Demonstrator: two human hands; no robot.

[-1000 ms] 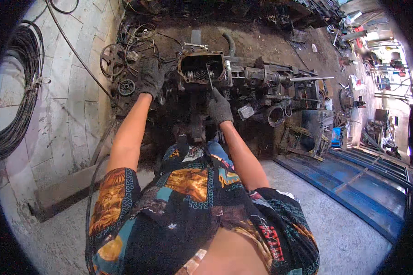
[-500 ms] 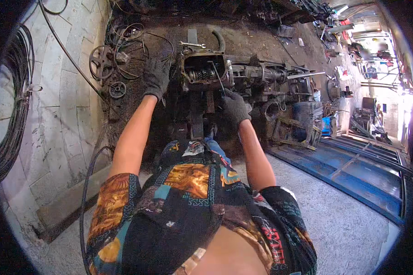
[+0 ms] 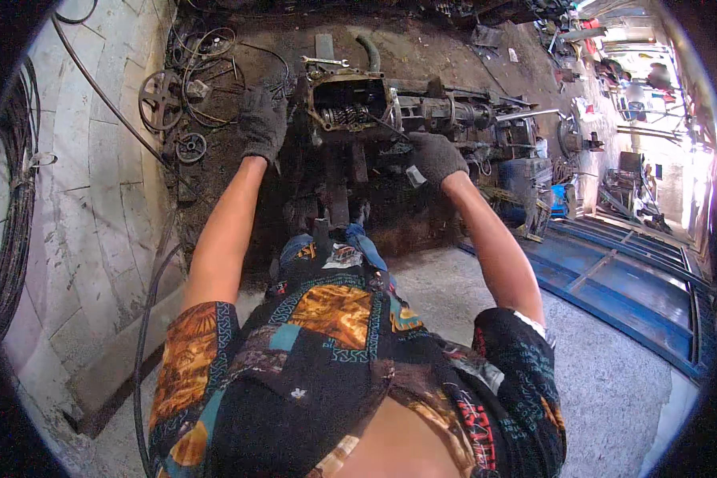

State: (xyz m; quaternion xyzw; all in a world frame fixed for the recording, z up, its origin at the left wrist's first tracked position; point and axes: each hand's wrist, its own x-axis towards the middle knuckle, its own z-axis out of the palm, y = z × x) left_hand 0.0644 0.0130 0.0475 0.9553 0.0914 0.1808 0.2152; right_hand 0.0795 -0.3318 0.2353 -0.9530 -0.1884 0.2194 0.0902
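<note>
An open gearbox housing (image 3: pixel 317 131) lies in front of me, with toothed gears (image 3: pixel 350 114) on a shaft inside it. My left hand (image 3: pixel 263 126), in a dark grey glove, is at the housing's left side, its fingers stretched forward. The glove hides whether they touch the metal. My right hand (image 3: pixel 438 158), gloved alike, is closed round the near end of a thin metal rod (image 3: pixel 386 126). This rod slants over the housing's right rim, its far end by the gears. A small pale flat piece (image 3: pixel 416 176) shows just below the right glove.
A wrench (image 3: pixel 325 61) and a curved hose (image 3: pixel 369 52) lie beyond the housing. A long shaft assembly (image 3: pixel 454 114) runs off to the right. Wheels (image 3: pixel 161 99) and cables are at left, beside a block wall (image 3: pixel 95 199). A blue metal frame (image 3: pixel 613 275) lies at right.
My right hand has moved right and turned, tipping the rod from near upright to a low slant. The left hand stays by the housing. The whole view has shifted a little.
</note>
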